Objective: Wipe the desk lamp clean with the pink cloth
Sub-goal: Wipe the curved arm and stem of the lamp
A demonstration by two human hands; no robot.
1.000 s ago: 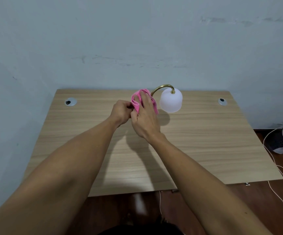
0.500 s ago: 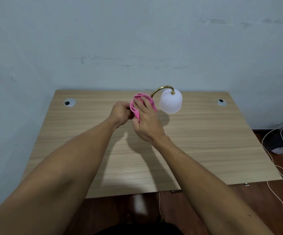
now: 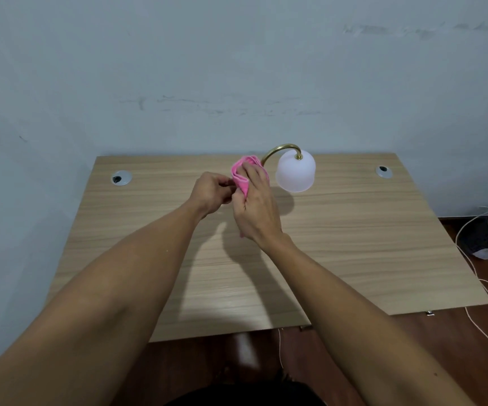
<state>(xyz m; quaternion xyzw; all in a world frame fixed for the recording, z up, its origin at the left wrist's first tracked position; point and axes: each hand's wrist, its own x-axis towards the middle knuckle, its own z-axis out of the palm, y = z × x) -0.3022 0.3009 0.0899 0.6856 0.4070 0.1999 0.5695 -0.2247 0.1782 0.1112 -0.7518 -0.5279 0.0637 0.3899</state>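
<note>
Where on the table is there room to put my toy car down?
The light wooden desk is bare to the right, between the white frosted lamp shade and the right silver cable grommet, and along the front right. Bare too below the left silver grommet. The middle is crowded: both hands and the pink cloth by the lamp.

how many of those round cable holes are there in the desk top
2: one cable hole near the desk's back left corner, the other near the back right. The arms could hide more.
</note>
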